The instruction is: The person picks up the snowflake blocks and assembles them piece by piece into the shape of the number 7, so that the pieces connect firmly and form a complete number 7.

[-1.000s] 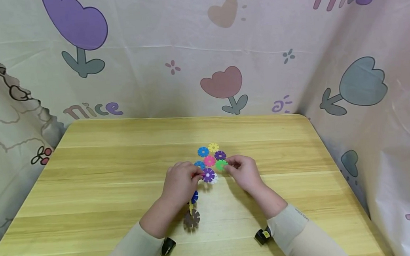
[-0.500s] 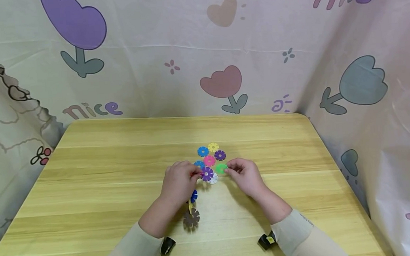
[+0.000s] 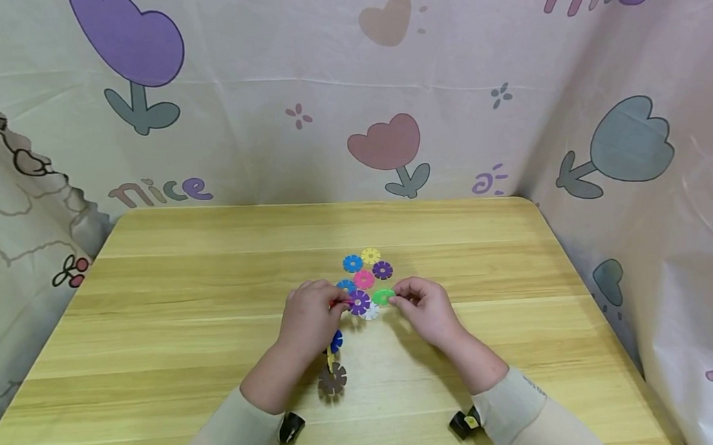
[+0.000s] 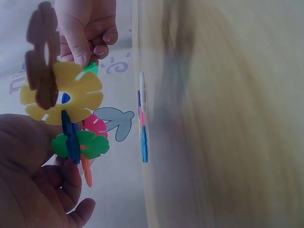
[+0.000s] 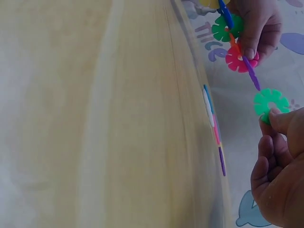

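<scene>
My left hand [image 3: 309, 319] pinches a chain of slotted plastic snowflake discs near its far end, at the pink disc [image 5: 234, 60]. Joined edge to edge, the chain runs from a brown disc [image 3: 332, 381] through yellow [image 4: 90, 99], blue [image 4: 72, 145], green [image 4: 97, 142] and orange [image 4: 87, 173] to pink and a purple disc [image 3: 359, 303] at the tip. Between thumb and fingers of my right hand [image 3: 426, 305] is a loose light green disc [image 3: 383, 297], held tilted. In the right wrist view a small gap separates it from the purple disc.
Beyond the hands lie several loose discs on the wooden table [image 3: 183, 317]: yellow [image 3: 370, 256], purple [image 3: 382, 270], pink [image 3: 364, 280], white [image 3: 371, 311] and two blue, one of them [image 3: 352, 263] farther back. A printed curtain [image 3: 247, 85] stands behind the table.
My right hand has drawn slightly toward me, and the light green disc has turned from facing the camera to a flatter tilt. The chain in my left hand has shifted slightly left.
</scene>
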Motion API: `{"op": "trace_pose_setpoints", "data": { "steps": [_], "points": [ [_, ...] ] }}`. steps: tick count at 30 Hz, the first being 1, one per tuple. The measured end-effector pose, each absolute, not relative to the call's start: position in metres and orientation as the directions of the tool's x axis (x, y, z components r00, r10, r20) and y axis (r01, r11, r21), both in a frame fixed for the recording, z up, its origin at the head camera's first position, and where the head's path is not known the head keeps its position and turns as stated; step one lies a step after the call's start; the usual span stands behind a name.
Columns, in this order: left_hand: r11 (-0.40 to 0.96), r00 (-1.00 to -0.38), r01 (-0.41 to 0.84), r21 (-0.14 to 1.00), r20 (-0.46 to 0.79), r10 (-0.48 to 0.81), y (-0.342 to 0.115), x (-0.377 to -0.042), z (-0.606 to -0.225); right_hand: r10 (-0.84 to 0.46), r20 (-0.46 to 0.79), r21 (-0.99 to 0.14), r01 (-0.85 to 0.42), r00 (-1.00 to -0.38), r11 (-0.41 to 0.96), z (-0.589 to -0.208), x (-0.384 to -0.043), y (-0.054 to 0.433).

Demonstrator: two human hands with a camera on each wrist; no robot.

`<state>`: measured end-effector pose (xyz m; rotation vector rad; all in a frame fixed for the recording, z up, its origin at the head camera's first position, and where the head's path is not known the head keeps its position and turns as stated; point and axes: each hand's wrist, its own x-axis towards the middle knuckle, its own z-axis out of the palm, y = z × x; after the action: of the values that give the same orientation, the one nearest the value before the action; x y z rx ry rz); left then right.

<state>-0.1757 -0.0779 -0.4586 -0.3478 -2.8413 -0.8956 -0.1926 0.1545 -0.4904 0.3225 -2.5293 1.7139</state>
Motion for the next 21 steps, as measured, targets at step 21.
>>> {"op": "trace_pose_setpoints", "data": {
  "steps": [21],
  "points": [
    [0.777,-0.965,0.261,0.573,0.178,0.192,-0.0747,-0.1778,-0.4588,-0.156,0.198,-0.916,-0.239,-0.968,0.323,-0.4914,-0.1904,0.1520]
  ]
}}
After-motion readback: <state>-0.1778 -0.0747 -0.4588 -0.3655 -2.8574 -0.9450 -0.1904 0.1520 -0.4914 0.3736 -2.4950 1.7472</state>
